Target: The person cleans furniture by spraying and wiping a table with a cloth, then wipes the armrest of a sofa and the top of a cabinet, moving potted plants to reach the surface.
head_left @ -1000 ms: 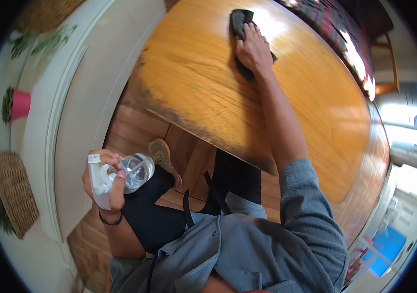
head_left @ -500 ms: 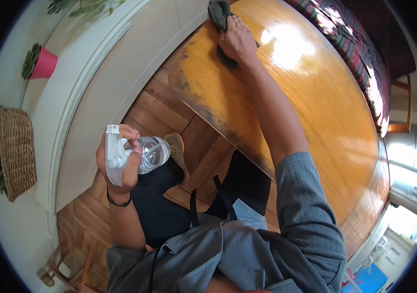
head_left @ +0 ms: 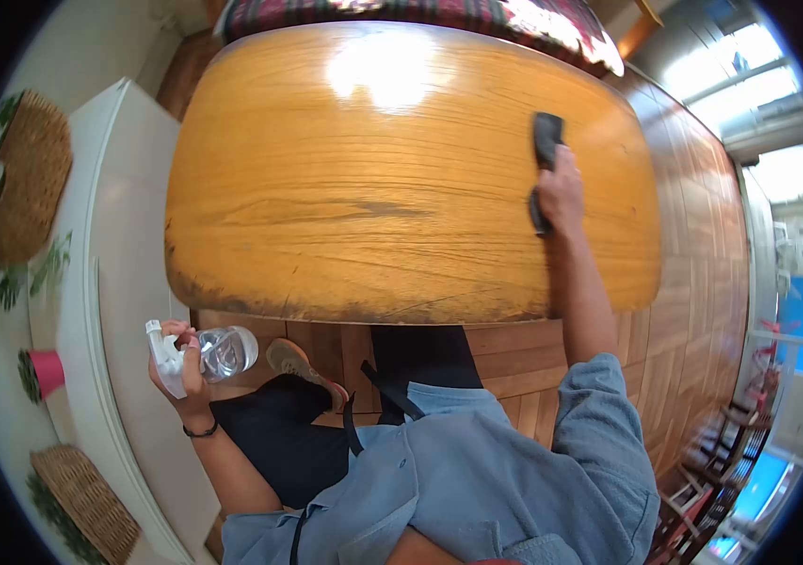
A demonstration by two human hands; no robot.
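A wooden table (head_left: 345,169) with rounded corners and a worn near edge fills the upper middle. On its right part, my right hand (head_left: 562,193) is closed on a dark cloth (head_left: 547,139) pressed against the tabletop; parts of the cloth stick out above and below the hand. At the lower left, beyond the table's near edge, my left hand (head_left: 180,363) grips the white trigger head of a clear spray bottle (head_left: 229,353). The bottle lies sideways in the air, its transparent body pointing right, with liquid visible inside.
A patterned dark red cloth (head_left: 420,14) covers a seat behind the table. On the left stands a white cabinet (head_left: 128,188) with woven baskets (head_left: 25,179) and a pink plant pot (head_left: 47,372). Dark wooden chairs (head_left: 731,452) stand at the lower right on the parquet floor (head_left: 693,217).
The view has turned right, showing the whole table. My right hand has moved with the cloth from the table's left end to its right part. My left hand still holds the bottle.
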